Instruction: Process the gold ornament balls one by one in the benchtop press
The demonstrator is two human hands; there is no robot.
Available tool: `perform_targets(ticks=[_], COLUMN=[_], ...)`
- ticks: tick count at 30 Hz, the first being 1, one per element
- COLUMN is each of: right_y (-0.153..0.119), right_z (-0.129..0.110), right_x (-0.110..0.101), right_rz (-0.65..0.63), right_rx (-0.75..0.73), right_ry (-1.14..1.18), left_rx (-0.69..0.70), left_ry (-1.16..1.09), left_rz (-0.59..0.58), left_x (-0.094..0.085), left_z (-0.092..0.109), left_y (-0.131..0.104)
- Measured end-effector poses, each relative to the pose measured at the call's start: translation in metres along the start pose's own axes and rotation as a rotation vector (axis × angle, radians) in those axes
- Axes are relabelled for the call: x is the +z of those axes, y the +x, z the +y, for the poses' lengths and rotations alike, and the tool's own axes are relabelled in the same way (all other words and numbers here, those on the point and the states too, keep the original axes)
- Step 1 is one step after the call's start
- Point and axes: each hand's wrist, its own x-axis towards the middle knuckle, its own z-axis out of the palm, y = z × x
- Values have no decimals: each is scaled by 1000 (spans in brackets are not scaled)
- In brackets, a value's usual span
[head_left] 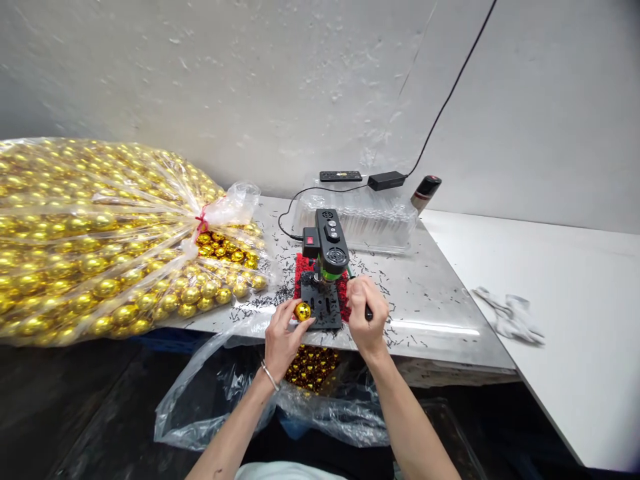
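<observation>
Hundreds of shiny gold balls (105,287) fill a large clear plastic bag (223,212). Rightward, the left hand (281,337) grasps one small round gold ball (303,311) between its fingers — at the left edge of a flat black plate (327,320) beneath a compact black machine (332,243). Further right, the right hand (366,330) has its fingers clenched around a black-ended handle (369,313) — above the grey metal table (435,307).

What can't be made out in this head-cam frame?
Head view: lever grip, mostly hidden by the right hand.
Head view: tied bag, one end cut off by the left edge.
Head view: cable, upper end cut off by the top edge.
Head view: black-capped can, any print too small to read.
</observation>
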Motion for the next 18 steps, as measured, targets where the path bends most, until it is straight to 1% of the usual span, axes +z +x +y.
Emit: perform_targets(ticks=[3,5,8,9,10,11,12,13,14,16,17,18], right_y=[-2,-2,-4,-4,-5,-5,-5,-6,-6,-6,-6,-6], right_z=[1,1,1,1,2,2,2,3,3,3,3,3], right_x=[0,0,-2,-2,-2,-2,-2,-2,-1,-1,-1,-2], right_rz=[0,-12,-32,-35,-37,-35,-30,-27,-25,-25,-31,-36], right_rx=[0,3,4,3,1,-3,-7,-10,-13,-18,-20,-21], right_ry=[1,0,-10,-14,-15,-14,-12,-11,-11,-12,-15,-17], left_rx=[49,115,256,287,304,304,291,268,234,120,31,-70], left_ry=[18,53,136,167,198,228,259,296,338,445,503,560], left_rz=[-14,-94,-236,-247,-228,-182,-120,-51,18,110,116,85], left_x=[-11,-13,-14,-14,-16,-18,-21,-26,-33,-49,-57,-65], left_z=[3,2,-3,-5,-7,-9,-12,-16,-19,-29,-34,-40], left_y=[-13,-28,-53,-57,-57,-51,-41,-25,-5,43,68,92])
